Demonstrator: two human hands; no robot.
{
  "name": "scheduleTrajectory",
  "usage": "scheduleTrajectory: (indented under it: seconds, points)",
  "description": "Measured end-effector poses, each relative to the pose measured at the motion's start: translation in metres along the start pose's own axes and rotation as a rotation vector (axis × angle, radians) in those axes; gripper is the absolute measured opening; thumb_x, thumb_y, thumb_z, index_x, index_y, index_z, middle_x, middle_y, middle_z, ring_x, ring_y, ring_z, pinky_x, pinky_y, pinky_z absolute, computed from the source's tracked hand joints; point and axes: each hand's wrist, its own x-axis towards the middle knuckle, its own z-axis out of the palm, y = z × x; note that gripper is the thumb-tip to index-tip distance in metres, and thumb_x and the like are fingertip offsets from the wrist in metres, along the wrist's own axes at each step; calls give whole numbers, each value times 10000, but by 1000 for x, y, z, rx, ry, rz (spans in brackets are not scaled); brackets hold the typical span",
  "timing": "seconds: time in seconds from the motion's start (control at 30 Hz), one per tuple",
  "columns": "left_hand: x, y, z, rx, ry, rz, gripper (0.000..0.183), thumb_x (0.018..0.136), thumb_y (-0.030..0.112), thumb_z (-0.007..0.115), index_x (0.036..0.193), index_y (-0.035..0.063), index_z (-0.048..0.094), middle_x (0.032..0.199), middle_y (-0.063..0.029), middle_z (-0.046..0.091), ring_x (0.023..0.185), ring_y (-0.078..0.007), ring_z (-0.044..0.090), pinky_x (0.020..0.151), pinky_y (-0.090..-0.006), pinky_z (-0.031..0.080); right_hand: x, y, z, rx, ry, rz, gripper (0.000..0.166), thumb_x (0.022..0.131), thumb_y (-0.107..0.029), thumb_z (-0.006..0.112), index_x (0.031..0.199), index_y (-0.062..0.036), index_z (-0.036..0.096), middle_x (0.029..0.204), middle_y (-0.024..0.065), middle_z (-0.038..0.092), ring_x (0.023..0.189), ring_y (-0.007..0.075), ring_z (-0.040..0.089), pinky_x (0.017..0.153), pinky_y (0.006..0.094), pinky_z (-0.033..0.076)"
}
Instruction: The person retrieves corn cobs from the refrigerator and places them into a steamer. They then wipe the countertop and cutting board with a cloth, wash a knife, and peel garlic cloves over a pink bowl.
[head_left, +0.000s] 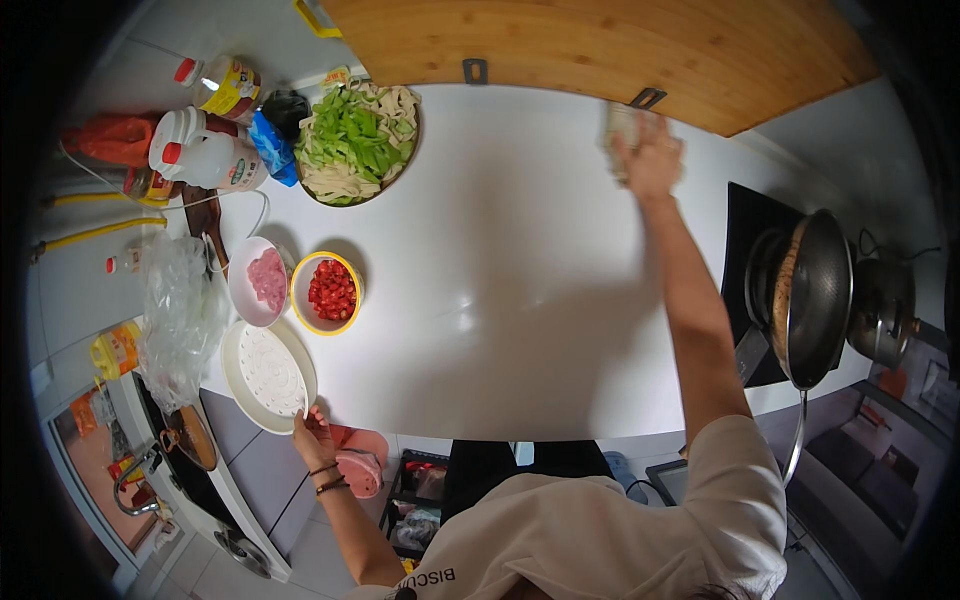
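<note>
My right hand (654, 154) reaches to the far right of the white countertop (495, 262) and presses on a pale folded cloth (619, 142); both are blurred. At the near left, my left hand (315, 431) grips the rim of a white oval basin (238, 375) with a perforated white insert (271, 371). Beyond it stand a bowl of raw pink meat (267, 279) and a yellow-rimmed bowl of chopped red peppers (332, 291). Farther back, a round plate holds sliced green peppers (356, 131) and pale strips (352, 182).
A black frying pan (821, 300) stands tilted on the cooktop (742, 217) at right, beside a lidded pot (885, 311). Bottles (225, 161), a wooden spatula (206, 217) and a clear plastic bag (180, 322) crowd the left. Wooden cabinet doors (585, 45) border the back edge.
</note>
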Motion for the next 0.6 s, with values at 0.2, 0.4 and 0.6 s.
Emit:
scheduleTrajectory:
  seconds: [0.2, 0.4, 0.6]
  points:
    - [1, 0, -2, -5, -36, 8, 224, 935, 171, 450, 936, -37, 532, 786, -102, 611, 622, -134, 531, 537, -233, 441, -24, 74, -14, -102, -235, 421, 874, 797, -715, 372, 1440, -138, 236, 1503, 149, 149, 1394, 281, 109, 1070, 587, 60]
    - [10, 3, 6, -25, -60, 12, 250, 947, 186, 441, 946, -47, 530, 788, -109, 612, 618, -136, 531, 532, -235, 446, -34, -88, -8, -43, -131, 68, 760, 813, -694, 361, 1435, -265, 271, 1513, 115, 145, 1401, 281, 77, 1025, 656, 47]
    - [13, 7, 12, -47, -63, 28, 278, 957, 201, 422, 956, -58, 522, 797, -116, 611, 631, -141, 533, 538, -241, 441, -133, -193, -88, 371, -280, -470, 653, 765, -493, 606, 1345, -259, 417, 1464, 138, 254, 1353, 332, 201, 1014, 643, 144]
